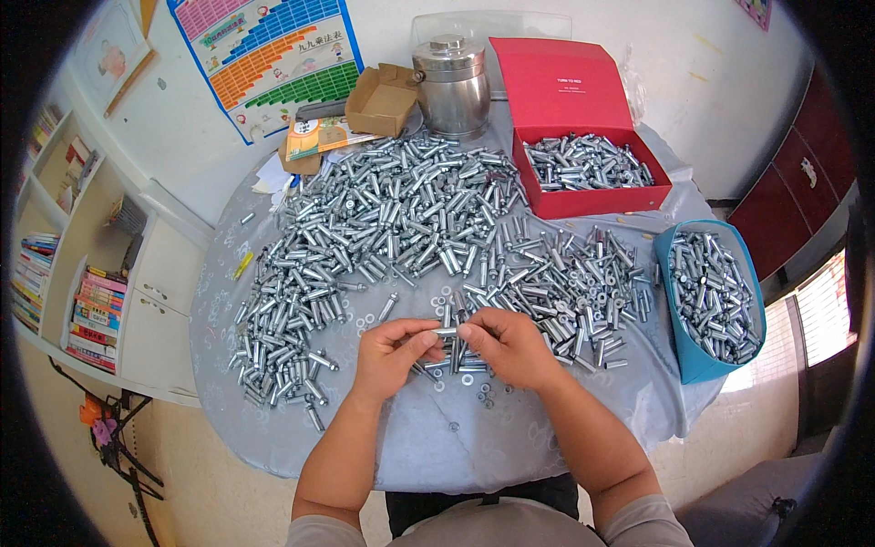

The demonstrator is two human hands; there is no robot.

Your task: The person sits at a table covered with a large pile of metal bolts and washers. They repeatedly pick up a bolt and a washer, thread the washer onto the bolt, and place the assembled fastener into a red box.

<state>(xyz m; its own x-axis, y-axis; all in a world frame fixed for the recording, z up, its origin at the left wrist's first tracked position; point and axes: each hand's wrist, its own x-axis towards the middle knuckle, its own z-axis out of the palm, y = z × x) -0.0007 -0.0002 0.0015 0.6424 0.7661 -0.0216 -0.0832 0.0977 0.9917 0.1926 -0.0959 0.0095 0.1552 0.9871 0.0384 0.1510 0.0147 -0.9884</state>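
Over the near middle of the table, my left hand (397,357) and my right hand (512,348) meet with fingers pinched. Between their fingertips lies a silvery sleeve anchor bolt (446,333), held sideways; my fingers cover its ends. Loose washers (468,378) and small nuts (484,394) lie on the cloth just below my hands. Beyond my hands spreads a large heap of metal anchor bolts (401,205), curving down the left side. Right of my right hand is a pile of loose sleeves and bolts (583,292).
An open red box (592,202) full of bolts stands at the back right, and a teal fabric bin (697,363) of metal parts at the right edge. Behind the heap are a steel canister (451,87) and a small cardboard box (383,100). A bookshelf (82,214) stands left.
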